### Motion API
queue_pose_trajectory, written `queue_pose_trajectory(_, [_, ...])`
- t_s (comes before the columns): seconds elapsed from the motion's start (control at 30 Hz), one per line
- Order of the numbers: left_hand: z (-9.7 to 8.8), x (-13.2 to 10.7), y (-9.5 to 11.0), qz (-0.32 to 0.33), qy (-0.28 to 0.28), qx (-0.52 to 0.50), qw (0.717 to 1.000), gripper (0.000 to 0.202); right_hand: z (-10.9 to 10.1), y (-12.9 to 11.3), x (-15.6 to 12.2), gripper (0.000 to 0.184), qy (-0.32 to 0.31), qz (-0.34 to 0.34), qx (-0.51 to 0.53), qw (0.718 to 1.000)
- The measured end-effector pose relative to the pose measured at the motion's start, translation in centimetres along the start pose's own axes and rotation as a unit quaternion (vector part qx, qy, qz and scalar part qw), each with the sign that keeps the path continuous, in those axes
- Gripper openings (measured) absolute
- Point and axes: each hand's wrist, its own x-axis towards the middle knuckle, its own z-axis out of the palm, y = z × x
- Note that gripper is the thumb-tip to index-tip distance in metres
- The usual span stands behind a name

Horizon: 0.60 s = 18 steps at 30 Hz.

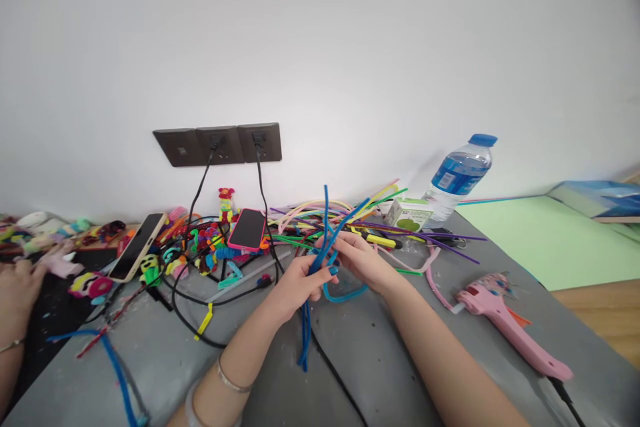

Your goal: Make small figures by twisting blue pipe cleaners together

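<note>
Counted in view: two phones, one gold-cased [137, 246] and one pink-cased [247, 229]; one water bottle [460, 177]; one pink glue gun [505, 320]; one green-printed carton [410, 214]; three wall sockets [219, 144] in a row. Loose pipe cleaners [350, 217] on the counter [390, 360]: too many and too tangled to count.

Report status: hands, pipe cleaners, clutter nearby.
Left hand and right hand both shut on blue pipe cleaners. Pink glue gun right, black cables left.
</note>
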Motion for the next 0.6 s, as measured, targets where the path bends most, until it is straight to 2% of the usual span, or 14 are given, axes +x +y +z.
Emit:
queue_pose_trajectory(0.07, [0.0,0.0,0.0,-0.002,-0.002,0.001,1.000,0.048,0.6,-0.3,-0.1,0.037,0.002,0.007,0.055,0.998])
queue_pose_trajectory(0.2, [0.0,0.0,0.3,-0.003,0.001,-0.028,1.000,0.049,0.3,-0.7,0.3,0.035,0.099,-0.052,0.104,0.988])
queue_pose_trajectory(0.27, [0.0,-0.1,0.6,-0.010,0.003,-0.050,0.999,0.047,-0.2,-0.7,0.5,0.035,0.123,-0.078,0.100,0.984])
queue_pose_trajectory(0.33, [0.1,-0.1,0.7,-0.016,-0.010,-0.068,0.998,0.044,-0.5,-0.5,0.6,0.039,0.141,-0.103,0.079,0.981])
queue_pose_trajectory(0.5, [0.0,-0.3,0.9,-0.043,-0.099,-0.105,0.989,0.038,-0.6,-0.1,0.4,0.045,0.200,-0.151,-0.043,0.967])
queue_pose_trajectory(0.6, [0.1,-0.4,0.9,-0.057,-0.117,-0.101,0.986,0.037,-0.5,-0.3,0.2,0.047,0.211,-0.164,-0.103,0.958])
